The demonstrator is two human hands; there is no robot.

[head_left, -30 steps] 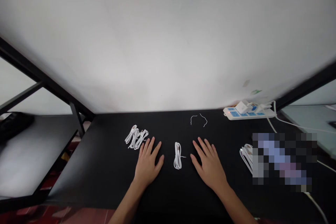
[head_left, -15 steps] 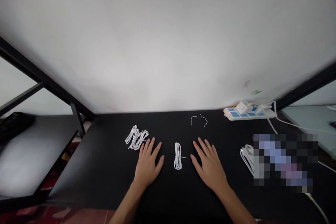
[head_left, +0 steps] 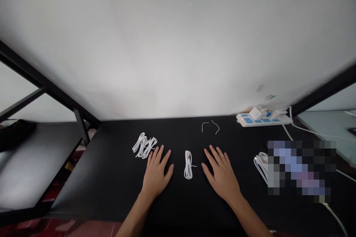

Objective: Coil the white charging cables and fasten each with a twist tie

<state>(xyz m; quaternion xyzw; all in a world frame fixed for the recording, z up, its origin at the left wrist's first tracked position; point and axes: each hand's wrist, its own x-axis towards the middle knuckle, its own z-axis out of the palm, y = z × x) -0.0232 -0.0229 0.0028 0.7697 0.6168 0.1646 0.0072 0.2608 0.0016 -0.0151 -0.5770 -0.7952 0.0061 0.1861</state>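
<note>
My left hand (head_left: pixel 157 172) lies flat on the black desktop (head_left: pixel 91 185) with its fingers spread, holding nothing. Its fingertips sit just right of a bundle of white coiled cables (head_left: pixel 144 145). My right hand (head_left: pixel 222 174) rests flat as well, also spread and empty. Between the two hands lies a single coiled white cable (head_left: pixel 188 164), touching neither. Beyond my right fingertips, two thin white wire pieces (head_left: pixel 210 126) curve on the desk. A further white cable coil (head_left: pixel 260 166) lies far right, partly hidden by a pixelated patch.
A white power strip with blue switches (head_left: pixel 263 119) stands at the back right, with white plugs in it and white cords running off the desk. A white wall (head_left: pixel 167 44) rises behind the desk. A lower dark-framed shelf (head_left: pixel 30 170) lies to the left.
</note>
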